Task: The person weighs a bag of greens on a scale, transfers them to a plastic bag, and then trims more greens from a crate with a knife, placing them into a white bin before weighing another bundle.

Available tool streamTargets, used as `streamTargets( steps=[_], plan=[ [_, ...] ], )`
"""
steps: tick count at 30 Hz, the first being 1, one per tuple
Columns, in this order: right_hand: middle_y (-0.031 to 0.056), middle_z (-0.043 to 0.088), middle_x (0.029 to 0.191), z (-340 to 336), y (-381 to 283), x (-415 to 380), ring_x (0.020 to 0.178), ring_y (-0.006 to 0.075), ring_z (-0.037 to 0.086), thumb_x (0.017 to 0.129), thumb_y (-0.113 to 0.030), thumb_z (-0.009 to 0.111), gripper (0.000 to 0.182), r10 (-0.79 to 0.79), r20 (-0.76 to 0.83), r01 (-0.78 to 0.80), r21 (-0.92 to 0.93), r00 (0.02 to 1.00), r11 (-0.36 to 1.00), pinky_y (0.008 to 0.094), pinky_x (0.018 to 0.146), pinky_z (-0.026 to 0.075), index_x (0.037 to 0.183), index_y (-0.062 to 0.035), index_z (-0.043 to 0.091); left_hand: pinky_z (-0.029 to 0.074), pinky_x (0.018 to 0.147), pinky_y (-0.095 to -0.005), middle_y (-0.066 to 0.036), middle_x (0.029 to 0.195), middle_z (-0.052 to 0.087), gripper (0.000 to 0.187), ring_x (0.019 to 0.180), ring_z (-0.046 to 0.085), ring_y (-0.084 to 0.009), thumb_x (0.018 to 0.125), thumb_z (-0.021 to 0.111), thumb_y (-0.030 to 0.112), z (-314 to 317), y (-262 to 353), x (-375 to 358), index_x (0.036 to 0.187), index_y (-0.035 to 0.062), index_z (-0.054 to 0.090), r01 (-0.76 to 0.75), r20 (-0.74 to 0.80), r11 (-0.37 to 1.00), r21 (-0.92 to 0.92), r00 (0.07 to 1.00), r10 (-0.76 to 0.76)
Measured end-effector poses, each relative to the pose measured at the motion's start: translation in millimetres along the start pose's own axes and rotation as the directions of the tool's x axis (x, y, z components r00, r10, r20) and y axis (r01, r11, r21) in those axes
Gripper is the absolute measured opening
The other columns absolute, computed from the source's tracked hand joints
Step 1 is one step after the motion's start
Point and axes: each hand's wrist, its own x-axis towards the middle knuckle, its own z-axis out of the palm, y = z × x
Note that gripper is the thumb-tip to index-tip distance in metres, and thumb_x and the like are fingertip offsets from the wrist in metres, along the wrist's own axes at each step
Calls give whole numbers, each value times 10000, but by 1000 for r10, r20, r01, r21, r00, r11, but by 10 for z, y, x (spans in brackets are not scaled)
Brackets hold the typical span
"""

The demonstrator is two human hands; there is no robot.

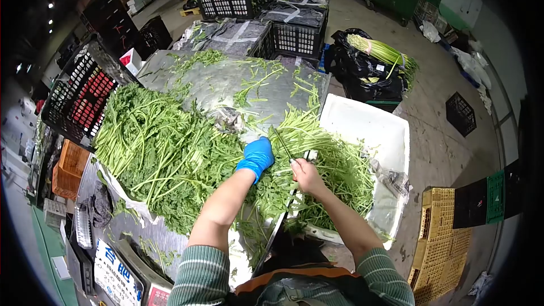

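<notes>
A large heap of leafy green stalks (164,147) covers the left and middle of the metal table (215,85). My left hand (258,156), in a blue glove, is closed at the right edge of the heap; what its fingers hold is hidden. Bare and wrapped round a knife handle, my right hand (307,175) is just to its right. The thin blade of the knife (283,144) points up and left over pale stalks. More greens (345,175) lie in the white foam box (394,130) on the right.
Black crates (297,39) stand behind the table, and another black crate (79,93) leans at the left. Black bags (354,71) with bundled stalks (379,51) sit at the back right. Yellow crates (442,243) stand at the lower right. A scale with a sign (116,269) is at the lower left.
</notes>
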Motion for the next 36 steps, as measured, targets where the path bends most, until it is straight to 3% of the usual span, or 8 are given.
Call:
streamTargets(
  steps=[8, 11, 20, 23, 25, 28, 32, 36],
  plan=[
    [19, 398, 567, 56, -155, 568, 358, 132, 399, 903, -328, 338, 336, 406, 300, -442, 57, 863, 895, 282, 333, 365, 756, -44, 443, 479, 734, -400, -234, 853, 608, 314, 812, 608, -351, 684, 596, 149, 43, -13, -20, 946, -15, 542, -21, -37, 1000, -6, 999, 21],
    [192, 553, 626, -68, -203, 145, 489, 251, 561, 883, -359, 383, 464, 497, 271, -498, -71, 824, 864, 385, 468, 443, 649, 34, 460, 479, 737, -398, -217, 868, 614, 304, 819, 608, -350, 687, 582, 159, 53, -92, 77, 943, -1, 548, 35, -61, 999, 22, 998, -34],
    [213, 593, 798, -35, -234, 33, 790, 371, 573, 865, -383, 411, 416, 135, 130, -61, -459, 982, 886, 436, 718, 446, 844, 8, 552, 478, 736, -403, -209, 883, 615, 315, 831, 606, -344, 701, 576, 173, -810, -378, 60, 976, 22, 537, 134, -345, 980, 148, 935, -76],
    [203, 589, 773, 20, 48, 13, 748, 343, 582, 864, -355, 432, 374, 84, 165, -8, -416, 983, 909, 421, 677, 444, 840, 0, 543, 476, 742, -406, -213, 891, 612, 363, 844, 603, -342, 682, 613, 204, -1259, -846, -26, 983, 18, 531, 290, -406, 945, 154, 890, -207],
    [204, 577, 732, -88, -312, -119, 690, 327, 571, 852, -315, 483, 336, 142, 83, -137, -62, 986, 989, 393, 646, 432, 820, 16, 526, 478, 744, -402, -221, 891, 610, 409, 843, 599, -349, 657, 645, 230, -1528, -948, -265, 981, 11, 526, 330, -394, 935, 127, 882, -258],
    [189, 561, 764, -211, -348, -161, 719, 318, 553, 738, -278, 637, 360, -22, -214, 5, -81, 977, 997, 382, 634, 424, 890, 18, 499, 484, 699, -360, -164, 848, 624, 466, 777, 613, -288, 622, 671, 153, -1660, -960, -694, 1034, 0, 516, 209, -282, 940, -271, 916, -285],
    [176, 540, 910, -36, 66, -315, 814, 335, 552, 649, -211, 683, 416, -162, -113, 109, -377, 980, 920, 400, 705, 454, 979, -26, 510, 463, 679, -280, -42, 849, 611, 355, 741, 574, -151, 612, 648, 3, -1301, -1156, -1126, 958, 5, 569, -150, -231, 633, -760, 972, -48],
    [167, 576, 856, 16, 116, -241, 790, 343, 563, 665, -220, 687, 415, -79, -122, 39, -305, 989, 952, 379, 681, 453, 986, -25, 510, 487, 709, -275, -60, 894, 624, 380, 760, 594, -156, 625, 673, -13, -982, -1111, -1588, 989, -12, 565, -92, -130, 395, -914, 989, -69]
  ],
)
